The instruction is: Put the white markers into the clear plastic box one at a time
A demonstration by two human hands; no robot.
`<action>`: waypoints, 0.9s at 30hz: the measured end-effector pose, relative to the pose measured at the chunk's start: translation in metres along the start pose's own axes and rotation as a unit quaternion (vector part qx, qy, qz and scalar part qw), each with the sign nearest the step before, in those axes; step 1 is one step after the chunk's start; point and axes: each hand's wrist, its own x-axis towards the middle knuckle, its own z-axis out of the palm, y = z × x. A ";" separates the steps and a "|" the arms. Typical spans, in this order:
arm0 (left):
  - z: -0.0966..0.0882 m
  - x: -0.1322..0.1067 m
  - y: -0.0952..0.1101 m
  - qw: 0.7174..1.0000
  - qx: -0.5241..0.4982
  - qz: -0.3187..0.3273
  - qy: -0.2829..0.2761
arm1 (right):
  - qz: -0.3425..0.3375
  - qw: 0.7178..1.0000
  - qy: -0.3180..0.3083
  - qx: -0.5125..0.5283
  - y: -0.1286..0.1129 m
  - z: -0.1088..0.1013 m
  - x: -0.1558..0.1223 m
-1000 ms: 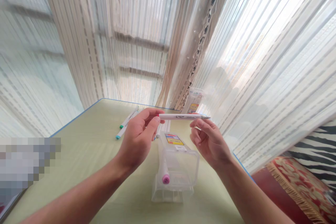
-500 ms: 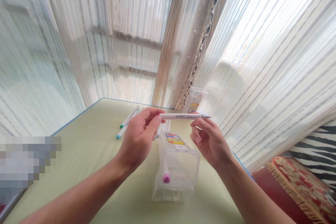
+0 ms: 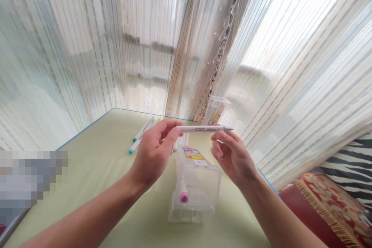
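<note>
A white marker (image 3: 203,128) lies level between my hands, its grey pointed tip to the right and dark print along its barrel. My left hand (image 3: 155,145) pinches its left end; that end is hidden by the fingers. Near the tip, the thumb and fingers of my right hand (image 3: 232,153) are closed on the marker. Below them a clear plastic marker case (image 3: 213,186) with a yellow, red and blue label rests open towards me. One marker with a pink end (image 3: 183,197) is inside this case.
A green-capped marker (image 3: 143,128) and a light-blue-capped marker (image 3: 134,148) lie on the pale green table (image 3: 95,170). Other white markers (image 3: 183,139) lie behind the case. At the back edge stands a second clear case (image 3: 216,110), before string curtains (image 3: 145,58).
My hands and the marker stay practically where they were. Only the curtains in the background have shifted slightly.
</note>
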 end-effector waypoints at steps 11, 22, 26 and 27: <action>0.000 0.000 0.003 0.999 0.034 0.014 0.000 | 0.006 0.999 0.018 0.026 -0.001 0.001 0.002; 0.002 -0.002 0.004 0.999 0.040 0.024 -0.006 | 0.026 0.996 0.077 0.035 0.001 -0.002 0.007; 0.002 -0.002 0.004 0.999 0.045 0.020 -0.007 | 0.024 0.996 0.077 0.034 0.001 -0.002 0.006; 0.002 -0.002 0.004 0.999 0.047 0.018 -0.006 | 0.023 0.996 0.078 0.036 0.001 -0.002 0.006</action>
